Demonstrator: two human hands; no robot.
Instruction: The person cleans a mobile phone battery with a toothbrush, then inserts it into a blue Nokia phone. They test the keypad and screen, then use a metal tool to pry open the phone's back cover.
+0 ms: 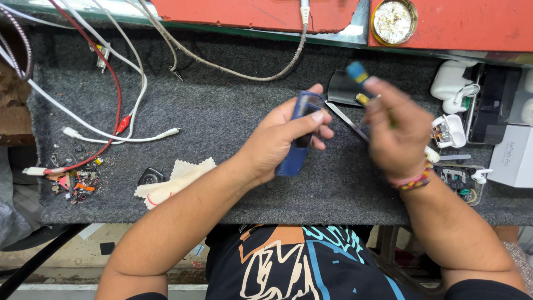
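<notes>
My left hand grips a narrow blue device, holding it upright over the grey mat with the thumb across its upper end. My right hand is blurred by motion and is closed around a screwdriver with a blue and yellow handle. The handle sticks up and to the left above the fingers. The tool's tip is hidden behind the hand. A woven band circles my right wrist. The two hands are close together but apart.
White and red cables lie across the mat's left side. A yellow cloth and a pile of small parts sit at the left front. White chargers, an earbud case, a dark phone and a white box crowd the right. Metal tweezers lie between the hands.
</notes>
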